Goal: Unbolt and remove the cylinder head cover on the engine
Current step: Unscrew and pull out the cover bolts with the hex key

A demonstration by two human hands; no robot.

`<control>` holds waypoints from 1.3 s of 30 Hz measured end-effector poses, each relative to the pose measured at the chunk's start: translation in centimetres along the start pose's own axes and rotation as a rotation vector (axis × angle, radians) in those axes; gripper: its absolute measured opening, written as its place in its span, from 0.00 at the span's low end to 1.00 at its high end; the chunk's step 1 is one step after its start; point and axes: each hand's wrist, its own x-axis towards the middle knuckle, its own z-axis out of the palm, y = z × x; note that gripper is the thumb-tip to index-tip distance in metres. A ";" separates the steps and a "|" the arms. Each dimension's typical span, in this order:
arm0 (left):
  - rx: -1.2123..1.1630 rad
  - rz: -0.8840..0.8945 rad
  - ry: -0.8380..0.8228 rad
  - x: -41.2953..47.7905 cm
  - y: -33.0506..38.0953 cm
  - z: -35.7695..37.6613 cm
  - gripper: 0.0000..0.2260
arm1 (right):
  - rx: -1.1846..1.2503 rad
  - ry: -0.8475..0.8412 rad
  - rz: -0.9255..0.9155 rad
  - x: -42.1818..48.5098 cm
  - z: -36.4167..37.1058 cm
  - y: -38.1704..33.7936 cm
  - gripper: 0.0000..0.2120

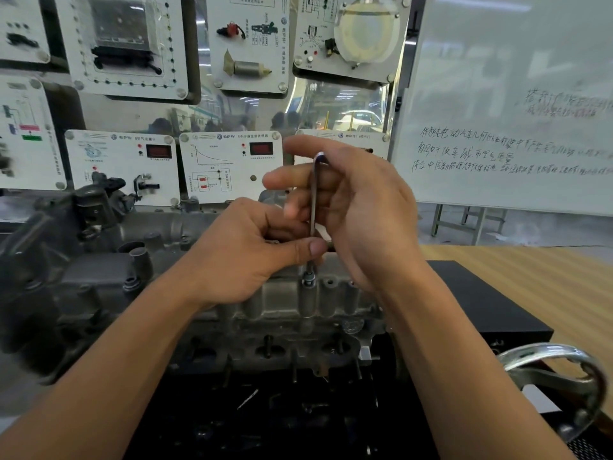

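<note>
Over cyl. head cover [278, 302], L hand [252, 257] pinches upright hex key [313, 194] low; R hand [361, 210] curls round its top; tip on bolt [309, 279].

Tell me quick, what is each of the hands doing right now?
Left hand: pinches the hex key low on its shaft.
Right hand: holds the same key near its top bend.
</note>
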 end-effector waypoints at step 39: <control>0.084 0.056 -0.025 -0.3 -0.5 0.0 0.05 | 0.205 0.043 0.178 0.6 0.1 -0.3 0.10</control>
